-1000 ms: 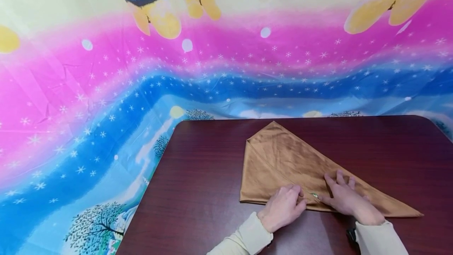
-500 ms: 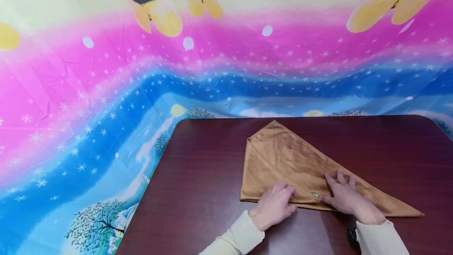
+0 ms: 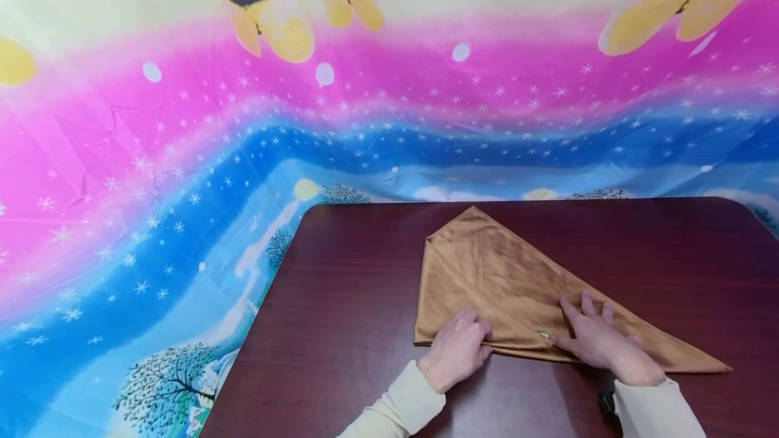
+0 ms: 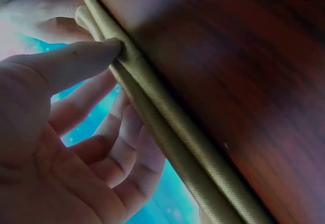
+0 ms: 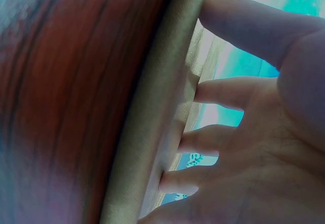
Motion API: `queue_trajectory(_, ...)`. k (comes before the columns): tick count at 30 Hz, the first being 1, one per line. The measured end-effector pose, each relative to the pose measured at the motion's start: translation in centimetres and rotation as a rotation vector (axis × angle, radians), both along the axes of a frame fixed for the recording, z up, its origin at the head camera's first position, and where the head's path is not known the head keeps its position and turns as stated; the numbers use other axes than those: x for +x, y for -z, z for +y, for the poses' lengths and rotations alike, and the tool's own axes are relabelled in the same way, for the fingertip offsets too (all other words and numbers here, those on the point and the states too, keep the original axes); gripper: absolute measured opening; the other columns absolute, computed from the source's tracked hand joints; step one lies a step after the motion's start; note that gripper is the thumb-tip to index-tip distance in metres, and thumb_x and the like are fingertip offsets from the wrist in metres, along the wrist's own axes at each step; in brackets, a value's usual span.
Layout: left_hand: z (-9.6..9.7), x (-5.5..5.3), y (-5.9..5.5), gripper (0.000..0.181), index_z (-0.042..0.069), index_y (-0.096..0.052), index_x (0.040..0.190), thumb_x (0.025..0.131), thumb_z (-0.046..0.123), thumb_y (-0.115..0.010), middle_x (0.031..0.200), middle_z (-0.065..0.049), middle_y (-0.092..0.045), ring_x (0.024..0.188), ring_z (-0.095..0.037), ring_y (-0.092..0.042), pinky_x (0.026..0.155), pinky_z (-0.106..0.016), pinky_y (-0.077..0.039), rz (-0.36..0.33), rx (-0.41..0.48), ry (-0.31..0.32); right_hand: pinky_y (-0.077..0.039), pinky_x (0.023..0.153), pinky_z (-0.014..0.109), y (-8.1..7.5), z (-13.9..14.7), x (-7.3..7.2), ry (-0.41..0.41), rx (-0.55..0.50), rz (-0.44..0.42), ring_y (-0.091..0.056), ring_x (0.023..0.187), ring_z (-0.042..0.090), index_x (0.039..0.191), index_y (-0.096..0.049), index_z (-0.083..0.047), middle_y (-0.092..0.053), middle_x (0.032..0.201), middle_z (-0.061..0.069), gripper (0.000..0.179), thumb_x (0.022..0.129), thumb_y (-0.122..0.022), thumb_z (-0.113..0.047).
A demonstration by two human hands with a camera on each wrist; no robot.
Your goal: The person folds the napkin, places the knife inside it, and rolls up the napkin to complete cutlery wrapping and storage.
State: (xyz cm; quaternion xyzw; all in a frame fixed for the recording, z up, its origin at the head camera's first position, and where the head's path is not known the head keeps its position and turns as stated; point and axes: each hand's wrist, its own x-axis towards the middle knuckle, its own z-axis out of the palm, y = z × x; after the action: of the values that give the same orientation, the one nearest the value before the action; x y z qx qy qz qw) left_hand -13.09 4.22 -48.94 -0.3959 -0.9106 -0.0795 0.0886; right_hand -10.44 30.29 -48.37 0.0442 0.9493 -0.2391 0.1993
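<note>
A shiny brown cloth [image 3: 517, 282] lies folded on the dark wooden table [image 3: 341, 289], its long point reaching to the right. At its near folded edge, left of the middle, my left hand [image 3: 455, 349] pinches the fold. In the left wrist view the thumb [image 4: 96, 59] is against the front of the edge and curled fingers rest on the far side. My right hand [image 3: 599, 340] presses the cloth flat with spread fingers [image 5: 223, 93], its thumb close to a small greenish-white spot [image 3: 544, 334] too small to make out.
Behind the table hangs a colourful printed sheet [image 3: 389, 100] with snowflakes and bear figures. The table's far edge runs just beyond the cloth's top corner. A dark band [image 3: 607, 404] sits at the right wrist.
My left hand has slid leftward along the near edge of the cloth, toward its left corner. The right hand keeps its place, and the cloth holds its shape.
</note>
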Motion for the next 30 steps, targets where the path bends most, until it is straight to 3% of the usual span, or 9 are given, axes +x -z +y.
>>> queue_trajectory(6, 0.01, -0.11, 0.03, 0.005, 0.027, -0.071, 0.075, 0.079, 0.027, -0.074, 0.075, 0.012, -0.059, 0.070, -0.003, -0.055, 0.064, -0.016, -0.042, 0.029, 0.012, 0.031, -0.009, 0.079, 0.090, 0.01, -0.05, 0.06, 0.002, 0.000, 0.004, 0.010, 0.128, 0.070, 0.149, -0.020, 0.003, 0.008, 0.148, 0.042, 0.100, 0.085, -0.058, -0.063)
queue_trajectory(14, 0.28, 0.12, -0.16, 0.011, 0.028, -0.069, 0.069, 0.079, 0.027, -0.074, 0.072, 0.013, -0.057, 0.067, -0.002, -0.054, 0.059, -0.016, -0.041, 0.037, 0.016, 0.019, -0.008, 0.079, 0.090, 0.10, -0.02, 0.03, 0.004, -0.001, -0.005, 0.010, 0.128, 0.070, 0.149, -0.020, 0.003, 0.008, 0.147, 0.042, 0.101, 0.084, -0.059, -0.064)
queue_trajectory(24, 0.27, 0.39, 0.04, 0.004, 0.027, -0.073, 0.083, 0.080, 0.030, -0.074, 0.078, 0.011, -0.059, 0.069, -0.003, -0.056, 0.058, -0.015, -0.042, 0.019, 0.006, 0.030, -0.007, 0.079, 0.090, 0.13, -0.02, -0.12, 0.016, 0.003, 0.003, 0.009, 0.129, 0.069, 0.149, -0.020, 0.002, 0.008, 0.148, 0.042, 0.106, 0.081, -0.059, -0.068)
queue_trajectory(30, 0.45, 0.26, 0.14, 0.006, 0.027, -0.070, 0.076, 0.080, 0.025, -0.074, 0.074, 0.012, -0.056, 0.064, -0.003, -0.053, 0.053, -0.016, -0.038, 0.037, 0.029, -0.003, -0.011, 0.078, 0.090, 0.25, 0.01, -0.08, 0.001, 0.016, 0.004, 0.006, 0.128, 0.070, 0.149, -0.022, 0.003, 0.006, 0.148, 0.042, 0.104, 0.082, -0.058, -0.068)
